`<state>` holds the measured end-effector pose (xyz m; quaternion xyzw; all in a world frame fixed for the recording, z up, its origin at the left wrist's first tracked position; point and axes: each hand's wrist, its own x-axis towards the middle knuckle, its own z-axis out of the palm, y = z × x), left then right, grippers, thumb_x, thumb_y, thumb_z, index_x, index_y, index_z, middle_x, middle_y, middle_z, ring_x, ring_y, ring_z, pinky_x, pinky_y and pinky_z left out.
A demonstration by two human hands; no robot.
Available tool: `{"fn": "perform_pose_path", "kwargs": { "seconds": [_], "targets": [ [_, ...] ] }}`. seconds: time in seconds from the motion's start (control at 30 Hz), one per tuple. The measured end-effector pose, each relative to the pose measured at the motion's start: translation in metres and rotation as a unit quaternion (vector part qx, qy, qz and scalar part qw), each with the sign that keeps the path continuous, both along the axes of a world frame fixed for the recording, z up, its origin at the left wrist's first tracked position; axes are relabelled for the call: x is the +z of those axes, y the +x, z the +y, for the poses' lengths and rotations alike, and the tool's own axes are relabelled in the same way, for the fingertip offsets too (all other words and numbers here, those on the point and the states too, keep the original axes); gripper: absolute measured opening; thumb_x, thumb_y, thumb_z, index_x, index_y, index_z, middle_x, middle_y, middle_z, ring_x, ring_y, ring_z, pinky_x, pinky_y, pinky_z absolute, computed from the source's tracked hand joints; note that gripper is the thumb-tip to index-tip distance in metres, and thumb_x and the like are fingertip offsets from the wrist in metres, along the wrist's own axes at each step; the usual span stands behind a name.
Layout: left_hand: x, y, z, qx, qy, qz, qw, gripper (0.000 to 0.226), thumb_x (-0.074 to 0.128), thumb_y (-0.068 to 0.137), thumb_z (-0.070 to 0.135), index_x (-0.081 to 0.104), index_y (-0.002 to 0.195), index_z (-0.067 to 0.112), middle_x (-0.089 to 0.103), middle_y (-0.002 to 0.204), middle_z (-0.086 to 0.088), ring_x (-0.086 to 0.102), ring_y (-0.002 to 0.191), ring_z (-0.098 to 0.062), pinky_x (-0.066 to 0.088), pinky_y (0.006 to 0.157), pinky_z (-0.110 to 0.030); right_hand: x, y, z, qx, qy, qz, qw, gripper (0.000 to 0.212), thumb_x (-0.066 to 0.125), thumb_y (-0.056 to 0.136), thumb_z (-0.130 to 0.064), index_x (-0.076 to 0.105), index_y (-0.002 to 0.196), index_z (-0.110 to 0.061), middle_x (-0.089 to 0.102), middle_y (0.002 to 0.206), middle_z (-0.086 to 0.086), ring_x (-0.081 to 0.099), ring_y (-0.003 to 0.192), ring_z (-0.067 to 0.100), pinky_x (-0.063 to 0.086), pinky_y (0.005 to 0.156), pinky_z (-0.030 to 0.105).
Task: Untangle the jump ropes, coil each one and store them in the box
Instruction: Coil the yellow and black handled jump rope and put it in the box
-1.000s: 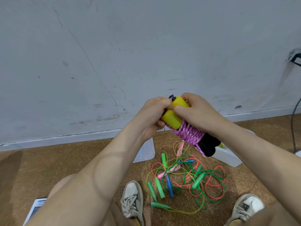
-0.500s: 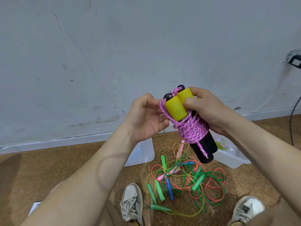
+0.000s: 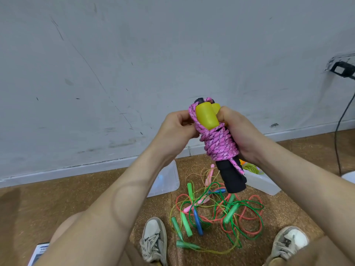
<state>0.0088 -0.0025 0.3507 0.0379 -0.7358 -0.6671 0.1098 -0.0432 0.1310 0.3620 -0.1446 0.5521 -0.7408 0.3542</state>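
I hold a pink braided jump rope [image 3: 219,143] at chest height, wound round its two yellow-and-black handles. My right hand [image 3: 240,137] grips the bundle from the right, thumb pressing by the yellow ends. My left hand [image 3: 176,129] pinches the pink rope at the bundle's upper left. On the floor below lies a tangle of thin jump ropes [image 3: 217,214], green, orange, yellow and pink, with green, blue and pink handles. A clear plastic box [image 3: 263,183] stands at the right behind the bundle, with a yellow-green coil inside.
A clear lid [image 3: 167,181] lies on the cork floor left of the tangle. My two shoes [image 3: 153,240] [image 3: 288,242] flank the tangle. A grey wall rises close ahead. A black cable [image 3: 340,120] hangs at the right. A paper [image 3: 39,253] lies at the lower left.
The wound bundle has tilted more upright and risen slightly. My left hand let go of the yellow end, opened briefly, then came back to pinch the pink rope at the bundle's top left.
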Motion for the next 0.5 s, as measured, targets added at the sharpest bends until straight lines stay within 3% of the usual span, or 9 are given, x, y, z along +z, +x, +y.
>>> {"fn": "perform_pose_path", "kwargs": {
  "seconds": [0.03,0.1,0.27,0.37,0.5],
  "targets": [
    [0.0011,-0.0006,-0.0031,0.005,-0.012,0.002,1.0,0.023,0.059,0.08,-0.014,0.069,0.083,0.006,0.068,0.077,-0.008,0.057,0.073,-0.016,0.053,0.074,-0.041,-0.0003,-0.0006,-0.0003,-0.002,0.002,0.006,1.0,0.028,0.031,0.086,-0.005,0.054,0.096,0.005,0.061,0.058,0.019,0.057,0.042,0.023,0.049,0.042,0.028],
    [0.002,-0.0004,-0.0067,0.005,-0.008,-0.004,1.0,0.03,0.06,0.077,-0.02,0.07,0.085,0.007,0.071,0.078,-0.009,0.059,0.078,-0.022,0.052,0.079,-0.043,-0.0013,-0.0004,-0.0016,-0.012,0.003,0.012,1.0,0.033,0.031,0.086,-0.004,0.053,0.108,0.005,0.059,0.062,0.021,0.058,0.043,0.026,0.049,0.043,0.03],
    [0.0022,0.0005,-0.0055,-0.023,0.026,-0.007,0.999,0.034,0.064,0.064,-0.014,0.071,0.089,0.007,0.07,0.084,-0.015,0.061,0.083,-0.026,0.05,0.08,-0.04,-0.0006,0.0006,-0.0007,-0.008,0.005,0.014,1.0,0.029,0.032,0.091,-0.016,0.057,0.082,-0.003,0.061,0.057,0.016,0.056,0.046,0.025,0.049,0.043,0.029],
    [0.0065,0.0006,-0.0052,-0.032,0.001,0.009,0.999,0.031,0.061,0.073,-0.019,0.067,0.094,0.001,0.069,0.088,-0.017,0.062,0.084,-0.024,0.053,0.081,-0.042,0.002,0.0027,-0.0017,-0.019,-0.002,0.013,1.0,0.028,0.037,0.095,-0.022,0.057,0.088,-0.003,0.063,0.057,0.016,0.06,0.044,0.024,0.05,0.043,0.026],
    [0.0093,0.0013,0.0017,-0.036,-0.035,0.004,0.999,0.043,0.046,0.081,-0.025,0.061,0.103,0.008,0.069,0.084,0.001,0.064,0.075,-0.006,0.05,0.066,-0.02,0.0018,0.0024,-0.0065,-0.014,-0.017,0.04,0.999,0.03,0.049,0.096,-0.033,0.06,0.097,-0.005,0.065,0.062,0.012,0.063,0.048,0.023,0.051,0.046,0.027]
  ]
}}
